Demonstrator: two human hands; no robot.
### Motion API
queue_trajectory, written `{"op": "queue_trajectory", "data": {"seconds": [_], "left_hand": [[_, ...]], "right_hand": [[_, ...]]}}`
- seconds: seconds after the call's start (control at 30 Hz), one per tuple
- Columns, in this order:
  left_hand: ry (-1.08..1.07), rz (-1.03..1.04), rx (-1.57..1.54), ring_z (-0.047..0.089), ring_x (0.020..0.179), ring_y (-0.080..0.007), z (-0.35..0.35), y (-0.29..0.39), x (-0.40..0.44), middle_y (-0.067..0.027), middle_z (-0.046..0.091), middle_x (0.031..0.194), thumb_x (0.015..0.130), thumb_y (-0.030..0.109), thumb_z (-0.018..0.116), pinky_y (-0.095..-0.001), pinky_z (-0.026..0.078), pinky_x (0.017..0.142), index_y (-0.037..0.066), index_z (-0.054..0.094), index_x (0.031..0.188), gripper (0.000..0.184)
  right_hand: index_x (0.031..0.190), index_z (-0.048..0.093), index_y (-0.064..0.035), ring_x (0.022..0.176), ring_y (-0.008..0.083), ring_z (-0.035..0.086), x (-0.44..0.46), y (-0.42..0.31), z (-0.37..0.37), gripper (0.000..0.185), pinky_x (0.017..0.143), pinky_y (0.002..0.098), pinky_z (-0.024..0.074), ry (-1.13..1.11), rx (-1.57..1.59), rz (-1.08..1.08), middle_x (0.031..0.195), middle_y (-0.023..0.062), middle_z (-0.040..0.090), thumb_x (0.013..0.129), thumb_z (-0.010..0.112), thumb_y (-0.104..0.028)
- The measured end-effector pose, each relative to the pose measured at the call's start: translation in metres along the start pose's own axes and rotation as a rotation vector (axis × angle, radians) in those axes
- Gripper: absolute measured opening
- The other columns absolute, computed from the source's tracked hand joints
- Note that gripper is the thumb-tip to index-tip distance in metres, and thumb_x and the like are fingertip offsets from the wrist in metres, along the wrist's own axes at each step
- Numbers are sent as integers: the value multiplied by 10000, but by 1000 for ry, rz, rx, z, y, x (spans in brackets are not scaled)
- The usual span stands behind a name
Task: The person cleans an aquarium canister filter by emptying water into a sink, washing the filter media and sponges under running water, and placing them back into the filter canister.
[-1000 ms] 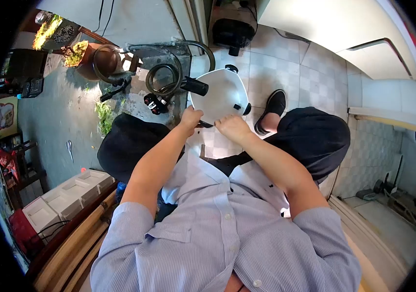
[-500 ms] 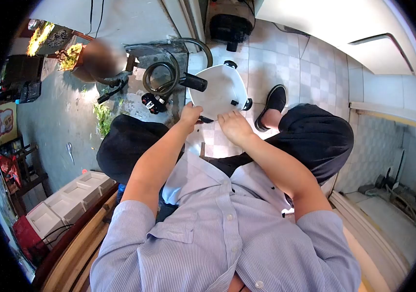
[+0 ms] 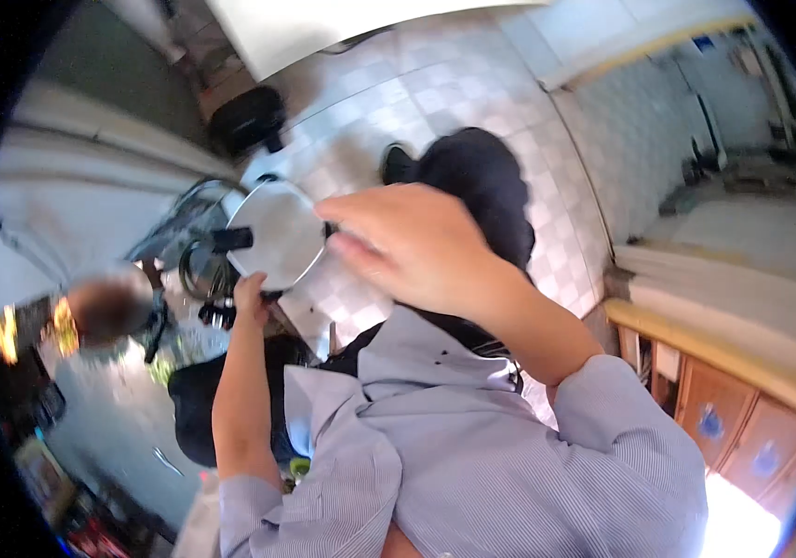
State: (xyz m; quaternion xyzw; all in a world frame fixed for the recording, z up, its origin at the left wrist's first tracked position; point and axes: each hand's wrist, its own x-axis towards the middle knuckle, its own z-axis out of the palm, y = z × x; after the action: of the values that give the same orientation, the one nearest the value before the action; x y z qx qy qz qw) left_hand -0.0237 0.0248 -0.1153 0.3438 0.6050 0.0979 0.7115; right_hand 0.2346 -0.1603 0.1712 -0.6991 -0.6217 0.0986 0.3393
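A white, rounded-square container (image 3: 277, 234) with black fittings is at left of centre, above the tiled floor. My left hand (image 3: 249, 293) is closed at its lower rim, around a small dark piece whose shape is mostly hidden. A black cylindrical part (image 3: 232, 239) overlaps the container's left side. My right hand (image 3: 407, 244), large and motion-blurred, is raised close to the camera just right of the container. Its fingers point left, the thumb is apart from them, and nothing shows between them.
Coiled hose (image 3: 204, 270) lies left of the container. A black object (image 3: 247, 121) stands on the floor farther back. Scissors (image 3: 167, 461) lie on the grey floor at lower left. Wooden cabinet doors (image 3: 716, 409) are at lower right.
The view has swung right, so the container appears farther left. My right hand has left the container's rim and risen toward the camera. My left hand has stayed at the rim.
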Motion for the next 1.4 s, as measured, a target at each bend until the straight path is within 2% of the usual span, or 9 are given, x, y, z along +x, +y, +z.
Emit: {"op": "queue_trajectory", "data": {"seconds": [0.1,0.2,0.4,0.47,0.57,0.67,0.87,1.1,1.4], "left_hand": [[-50,31,-25,618,875,-255,-20,-10,22,-109,587,1015,770,130,586,-402,542,671,45,511,1104,353],[-37,38,-68,607,917,-248,-17,-4,16,-96,589,1036,794,168,599,-413,524,705,60,516,1110,344],[-19,-70,7,549,1024,-280,-10,16,-15,-89,570,1120,869,371,551,-457,430,868,59,488,1196,456],[86,-132,50,541,1018,-264,-7,24,-31,-82,546,1163,876,457,516,-455,407,884,73,476,1224,520],[102,-95,99,480,1137,-301,-17,22,-39,-132,493,1250,903,460,460,-424,379,958,63,456,1271,541],[76,-59,56,533,1056,-275,-42,9,-34,-128,552,1157,902,416,489,-398,421,905,49,508,1184,464],[98,-127,146,586,905,-227,-38,-7,-57,-84,615,979,886,298,528,-355,465,776,37,528,1105,341],[85,-168,147,583,908,-224,-44,-16,-55,-83,607,1009,880,287,533,-346,474,750,36,520,1151,370],[79,-160,168,584,913,-227,-41,-15,-59,-86,605,1024,882,280,534,-348,474,756,38,513,1177,382]], "right_hand": [[1016,607,-3,733,106,633,-52,34,-47,163,625,228,514,531,185,357,884,93,674,868,581,-66],[990,606,-9,701,124,634,-118,122,-48,169,647,255,501,806,237,774,814,103,678,886,541,-125],[914,654,-49,636,187,653,-300,283,69,260,625,317,503,382,336,1600,678,84,657,780,563,-253],[758,613,-62,508,147,571,-377,325,155,193,479,283,465,265,75,1541,636,62,614,790,589,-251],[896,606,-56,692,208,633,-326,245,131,369,658,387,519,193,937,1961,838,96,660,859,544,-418],[1081,500,-7,920,287,612,-328,238,155,493,777,405,513,495,1328,2018,1049,193,607,910,474,-468],[1099,472,5,917,323,608,-340,269,188,349,823,431,522,1185,1420,1902,1017,222,589,959,408,-309],[1072,509,7,635,290,638,-349,284,183,230,582,379,565,1258,1169,1871,873,177,622,930,400,-137],[1055,486,19,686,294,641,-413,291,149,211,603,376,569,1766,1195,1684,881,178,612,912,413,-118]]}}
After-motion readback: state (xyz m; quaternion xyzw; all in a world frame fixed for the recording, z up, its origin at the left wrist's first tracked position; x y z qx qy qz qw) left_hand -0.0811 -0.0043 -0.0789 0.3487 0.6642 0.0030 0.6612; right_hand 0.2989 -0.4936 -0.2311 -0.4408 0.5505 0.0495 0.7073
